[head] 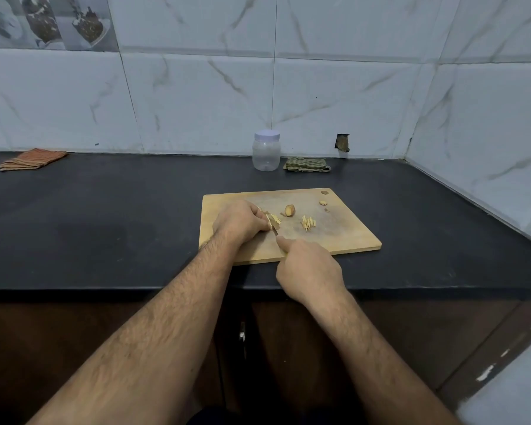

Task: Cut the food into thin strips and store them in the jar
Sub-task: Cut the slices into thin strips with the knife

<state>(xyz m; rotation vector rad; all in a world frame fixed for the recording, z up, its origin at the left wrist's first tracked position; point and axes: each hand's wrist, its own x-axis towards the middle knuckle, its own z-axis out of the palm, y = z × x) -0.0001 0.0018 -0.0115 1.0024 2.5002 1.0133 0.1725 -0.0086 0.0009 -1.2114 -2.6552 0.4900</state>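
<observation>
Dark worktop: left hand pinches slices beside the knife gripped by right hand; fingertips risk a nick.

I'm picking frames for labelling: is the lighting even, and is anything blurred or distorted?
Head view: dim, bluish, fairly even light, no glare; wide-angle bends the counter edge; knife blade small and soft between the hands; jar reasonably sharp.

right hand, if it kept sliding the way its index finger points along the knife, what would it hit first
The right hand points up and left along the knife, so it would likely first meet the slices pinned under the left hand, then those fingertips. Depth is hard to judge.
</observation>
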